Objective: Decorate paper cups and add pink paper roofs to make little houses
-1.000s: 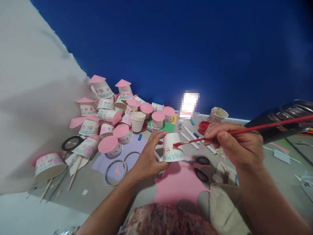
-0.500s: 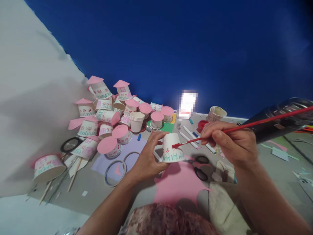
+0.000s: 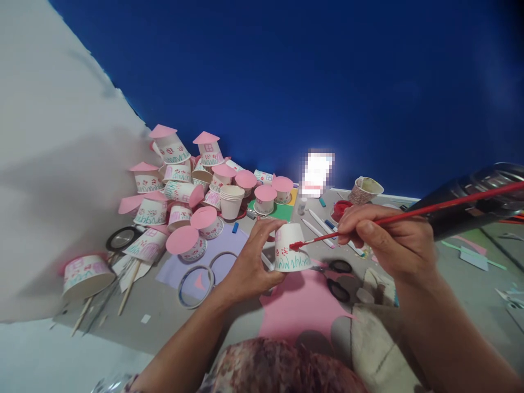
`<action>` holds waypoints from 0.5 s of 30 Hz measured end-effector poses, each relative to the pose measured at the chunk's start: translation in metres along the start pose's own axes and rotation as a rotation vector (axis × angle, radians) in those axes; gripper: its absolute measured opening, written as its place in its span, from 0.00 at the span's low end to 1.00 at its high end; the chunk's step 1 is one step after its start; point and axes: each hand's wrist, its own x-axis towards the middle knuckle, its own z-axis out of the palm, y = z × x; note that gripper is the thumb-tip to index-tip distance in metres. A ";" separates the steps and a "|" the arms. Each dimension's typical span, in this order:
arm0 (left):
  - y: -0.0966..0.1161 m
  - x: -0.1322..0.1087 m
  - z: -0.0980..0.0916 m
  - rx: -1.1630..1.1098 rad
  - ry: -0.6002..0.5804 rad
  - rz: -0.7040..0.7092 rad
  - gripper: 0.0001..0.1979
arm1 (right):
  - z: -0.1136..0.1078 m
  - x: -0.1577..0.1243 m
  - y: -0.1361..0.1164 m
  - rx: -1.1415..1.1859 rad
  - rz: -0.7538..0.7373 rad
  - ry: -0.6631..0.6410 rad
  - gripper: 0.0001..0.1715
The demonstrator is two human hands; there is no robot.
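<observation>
An upside-down white paper cup point(image 3: 289, 234) is gripped from its left side by my left hand point(image 3: 256, 262), thumb near the rim and fingers near the base. Green grass strokes run along its lower edge, with red dabs above them and a pink drawing at the left. My right hand point(image 3: 388, 240) is closed around a red paintbrush point(image 3: 446, 206). Its red-coated bristles touch, or almost touch, the cup's wall. Behind that hand stands a small tub of red paint point(image 3: 341, 208), partly covered by the fingers.
Painted cups with pink paper roofs point(image 3: 182, 240) are heaped at the left, beside a stack of plain cups point(image 3: 231, 202). Scissors point(image 3: 339, 289) and pink paper point(image 3: 303, 311) lie below the held cup. Markers point(image 3: 317, 234), tape rolls point(image 3: 196, 286) and a beige cloth point(image 3: 376, 338) lie around.
The brush tip has shifted slightly right and down along the cup's wall, where more red dabs show. The whole view has moved a little; both hands keep their holds.
</observation>
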 end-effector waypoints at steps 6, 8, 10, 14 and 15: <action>0.000 0.000 -0.001 0.006 -0.003 -0.003 0.41 | 0.000 0.000 -0.001 0.001 -0.006 0.022 0.13; 0.000 -0.001 -0.001 0.012 -0.004 -0.005 0.41 | 0.000 0.000 -0.001 -0.015 -0.001 -0.001 0.12; -0.001 -0.001 -0.001 0.015 -0.005 -0.004 0.41 | 0.000 0.000 -0.001 -0.013 -0.002 0.007 0.12; -0.002 -0.001 0.000 0.013 0.000 0.012 0.42 | 0.001 0.001 -0.001 0.017 -0.025 0.037 0.13; -0.002 -0.001 0.000 0.014 -0.002 0.015 0.42 | 0.001 0.002 0.000 0.013 -0.027 0.022 0.13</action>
